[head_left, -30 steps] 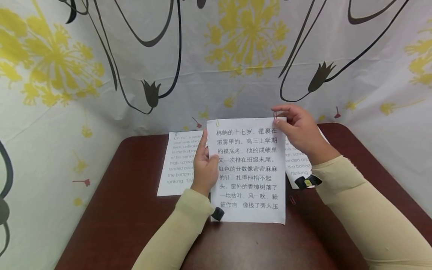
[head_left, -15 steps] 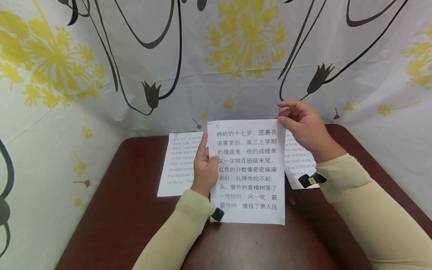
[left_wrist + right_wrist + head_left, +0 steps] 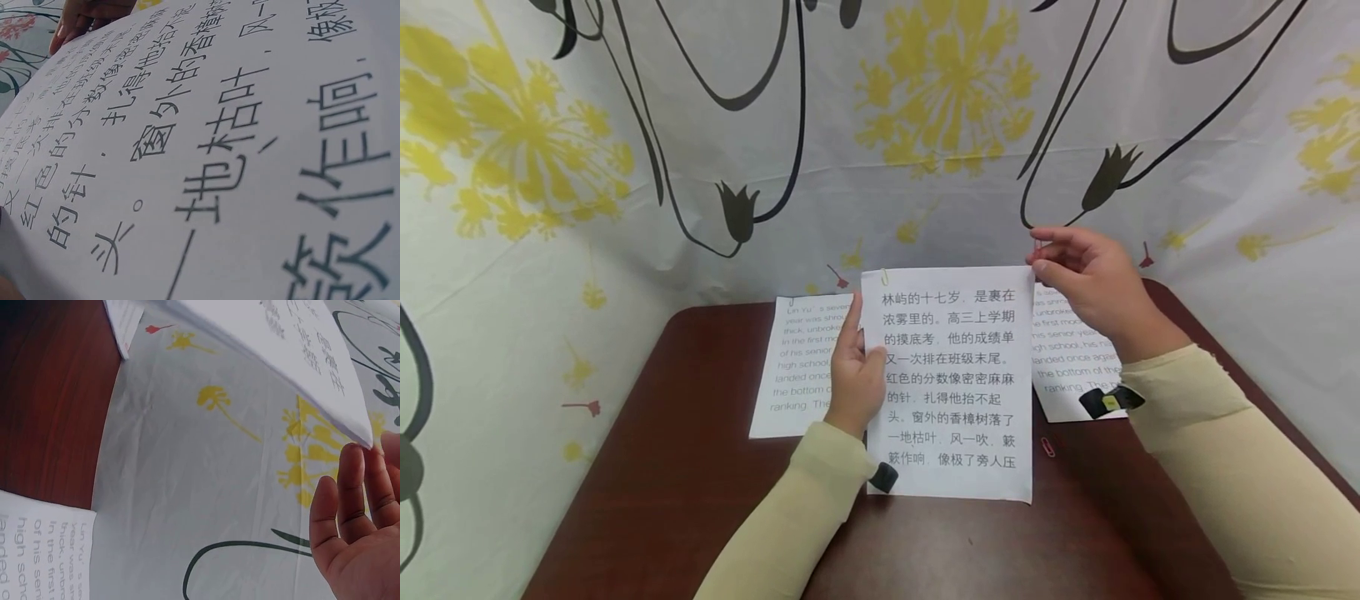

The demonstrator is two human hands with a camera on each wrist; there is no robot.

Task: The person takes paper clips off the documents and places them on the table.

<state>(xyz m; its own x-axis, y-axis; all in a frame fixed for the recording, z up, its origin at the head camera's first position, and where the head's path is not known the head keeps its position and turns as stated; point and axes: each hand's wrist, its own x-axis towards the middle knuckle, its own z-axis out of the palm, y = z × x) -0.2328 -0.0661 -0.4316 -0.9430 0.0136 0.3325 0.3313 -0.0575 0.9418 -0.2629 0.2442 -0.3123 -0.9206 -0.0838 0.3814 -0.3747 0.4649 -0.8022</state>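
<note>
Floral cloth (image 3: 947,196) behind dark-red surface (image 3: 685,500); Chin.-text sheet (image 3: 951,483) held up, approx. ctr.
Left hand (image 3: 857,379) grips sheet's left edge, thumb on front; yellow clip (image 3: 884,277) on sheet's far left corner. Right hand (image 3: 1097,283) has its grip on red clip (image 3: 1039,247), pinched btwn thumb & fingers by sheet's far right corner; can't tell if clip touches sheet. Left paper (image 3: 801,367) & right paper (image 3: 1067,362) lie flat on surface w/ Eng. text, one each side, both partly hidden. 2nd clip (image 3: 1047,447), also red, lies loose on surface, right of sheet, just nearside of right paper. Beige sleeves (image 3: 790,517) on both arms, w/ black band (image 3: 1111,402) at right wrist. Can't tell if sheet's near edge meets surface.
</note>
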